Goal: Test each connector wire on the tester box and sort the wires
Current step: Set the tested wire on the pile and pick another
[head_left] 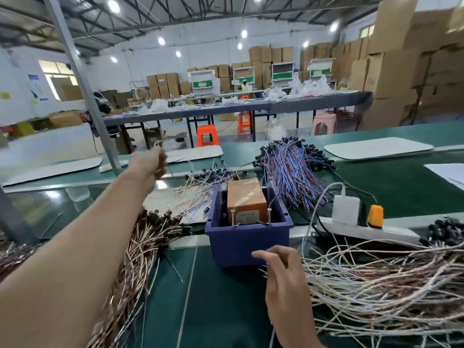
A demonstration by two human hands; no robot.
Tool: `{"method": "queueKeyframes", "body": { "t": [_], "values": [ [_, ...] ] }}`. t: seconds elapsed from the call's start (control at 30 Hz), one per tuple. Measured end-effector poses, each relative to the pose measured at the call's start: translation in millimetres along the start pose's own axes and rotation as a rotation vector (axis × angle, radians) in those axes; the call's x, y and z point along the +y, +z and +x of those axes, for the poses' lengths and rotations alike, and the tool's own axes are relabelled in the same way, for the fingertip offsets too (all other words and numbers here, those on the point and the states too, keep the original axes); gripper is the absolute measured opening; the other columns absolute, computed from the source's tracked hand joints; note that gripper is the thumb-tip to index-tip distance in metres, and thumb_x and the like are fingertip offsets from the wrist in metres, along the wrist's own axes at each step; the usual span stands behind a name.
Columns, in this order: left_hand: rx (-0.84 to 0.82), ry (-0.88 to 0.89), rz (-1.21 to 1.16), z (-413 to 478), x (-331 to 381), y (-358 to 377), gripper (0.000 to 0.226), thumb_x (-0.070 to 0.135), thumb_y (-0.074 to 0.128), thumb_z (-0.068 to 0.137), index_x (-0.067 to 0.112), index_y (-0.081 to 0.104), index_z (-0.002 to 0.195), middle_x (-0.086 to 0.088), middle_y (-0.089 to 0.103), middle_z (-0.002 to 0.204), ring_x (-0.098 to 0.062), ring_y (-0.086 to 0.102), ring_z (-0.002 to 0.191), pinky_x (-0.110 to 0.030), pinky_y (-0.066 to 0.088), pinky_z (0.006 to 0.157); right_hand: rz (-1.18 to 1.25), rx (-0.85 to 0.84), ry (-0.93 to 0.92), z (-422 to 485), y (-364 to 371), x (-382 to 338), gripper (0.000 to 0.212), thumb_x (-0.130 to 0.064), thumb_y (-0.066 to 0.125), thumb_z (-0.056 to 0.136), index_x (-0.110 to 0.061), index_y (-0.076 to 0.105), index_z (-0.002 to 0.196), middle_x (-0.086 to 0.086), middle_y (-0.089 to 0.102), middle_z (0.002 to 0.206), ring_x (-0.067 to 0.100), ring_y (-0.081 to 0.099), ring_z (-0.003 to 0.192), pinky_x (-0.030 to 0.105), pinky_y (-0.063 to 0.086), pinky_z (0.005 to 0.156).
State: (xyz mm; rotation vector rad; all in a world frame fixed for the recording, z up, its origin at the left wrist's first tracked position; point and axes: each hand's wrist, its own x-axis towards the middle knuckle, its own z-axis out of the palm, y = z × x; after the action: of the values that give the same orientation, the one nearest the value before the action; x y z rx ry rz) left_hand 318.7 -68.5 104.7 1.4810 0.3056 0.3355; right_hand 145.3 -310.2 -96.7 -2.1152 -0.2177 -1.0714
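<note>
Far out over the bench, L hand [153, 163] curls round a pale wire [157, 144]; R hand [283, 272] by the wire pile [376, 285], grip can't be told. Wires prob light, floppy, tangle-prone: pinch near connector end; tester box [247, 199] sits in blue bin [241, 242]

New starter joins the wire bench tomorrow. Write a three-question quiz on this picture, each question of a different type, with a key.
1. True or false: the brown box stands inside the blue bin.
2. Which hand is stretched far forward, beyond the bin? A) left hand B) right hand
3. Fill in: the orange plug sits in the white ____.

Key: 1 true; 2 A; 3 power strip.
</note>
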Motion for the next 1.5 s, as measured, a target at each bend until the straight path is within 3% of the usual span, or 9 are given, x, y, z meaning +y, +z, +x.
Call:
{"method": "queueKeyframes", "body": {
  "t": [0.2,0.4,0.6,0.73,1.03,1.13,1.33,1.4,1.5],
  "values": [
    [-0.126,0.012,0.198,31,3,11,0.023,0.009,0.041,0.106,0.002,0.055,0.123,-0.015,0.058,0.135,-0.019,0.059,0.103,-0.038,0.049,0.098,0.045,0.066,0.02,3,0,2,0.027,-0.005,0.063,0.085,-0.02,0.076,0.103,-0.002,0.057,0.093,0.004,0.05,0.08,0.002,0.04,0.075],
    [-0.157,0.132,0.703,19,-40,-47,0.029,0.012,0.044,0.105,0.0,0.053,0.13,-0.011,0.068,0.102,-0.023,0.065,0.093,-0.03,0.051,0.071,0.097,-0.014,0.019,0,0,-1,0.025,-0.007,0.073,0.087,-0.02,0.073,0.109,-0.007,0.065,0.092,0.001,0.056,0.081,-0.002,0.037,0.079],
    [-0.095,0.266,1.399,-16,-66,-104,0.022,0.023,0.044,0.101,0.011,0.062,0.104,-0.011,0.068,0.098,-0.024,0.065,0.082,-0.035,0.053,0.073,0.107,-0.103,-0.104,-8,-11,-12,0.024,-0.026,0.048,0.104,-0.029,0.053,0.127,-0.013,0.06,0.089,0.004,0.054,0.061,0.025,0.048,0.053],
    [0.005,0.24,1.688,-42,-93,-113,0.032,0.03,0.046,0.101,0.007,0.049,0.124,-0.013,0.06,0.118,-0.031,0.063,0.103,-0.04,0.051,0.081,0.152,-0.11,-0.036,-12,-18,-13,0.024,-0.021,0.044,0.107,-0.032,0.051,0.127,-0.014,0.059,0.087,0.008,0.055,0.062,0.026,0.047,0.055],
    [0.162,0.173,1.463,-55,-103,-132,0.033,0.029,0.05,0.104,0.007,0.05,0.128,-0.016,0.056,0.129,-0.036,0.057,0.117,-0.047,0.044,0.089,0.214,-0.118,0.133,-17,-29,-14,0.026,-0.036,0.037,0.102,-0.041,0.052,0.123,-0.018,0.061,0.089,0.007,0.061,0.074,0.015,0.045,0.061],
    [0.187,0.205,1.344,-59,-105,-136,0.028,0.027,0.049,0.104,0.006,0.052,0.122,-0.016,0.059,0.121,-0.035,0.059,0.109,-0.046,0.044,0.085,0.297,-0.112,0.257,-17,-30,-13,0.023,-0.04,0.039,0.1,-0.048,0.053,0.117,-0.017,0.065,0.09,0.007,0.065,0.076,0.026,0.051,0.068],
    [0.285,0.392,1.248,-77,-101,-146,0.026,0.02,0.044,0.106,0.003,0.058,0.119,-0.02,0.057,0.118,-0.033,0.057,0.101,-0.039,0.041,0.078,0.499,-0.121,0.446,-12,-38,-24,0.029,-0.026,0.05,0.103,-0.053,0.057,0.11,-0.007,0.062,0.082,0.009,0.061,0.064,0.015,0.043,0.052],
    [0.248,0.424,1.145,-89,-89,-139,0.027,0.021,0.043,0.106,0.001,0.057,0.119,-0.019,0.06,0.111,-0.028,0.058,0.094,-0.038,0.046,0.078,0.567,-0.117,0.499,-9,-40,-28,0.03,-0.022,0.053,0.103,-0.05,0.062,0.106,-0.007,0.066,0.083,0.008,0.065,0.07,0.015,0.048,0.058],
    [-0.038,0.599,0.786,-132,-67,-109,0.02,0.021,0.047,0.104,0.007,0.058,0.114,-0.006,0.064,0.076,-0.014,0.054,0.055,-0.03,0.045,0.05,0.808,-0.172,0.56,3,-40,-44,0.022,-0.028,0.061,0.097,-0.042,0.067,0.114,-0.009,0.073,0.103,0.012,0.072,0.09,0.021,0.056,0.079]
  ]
}}
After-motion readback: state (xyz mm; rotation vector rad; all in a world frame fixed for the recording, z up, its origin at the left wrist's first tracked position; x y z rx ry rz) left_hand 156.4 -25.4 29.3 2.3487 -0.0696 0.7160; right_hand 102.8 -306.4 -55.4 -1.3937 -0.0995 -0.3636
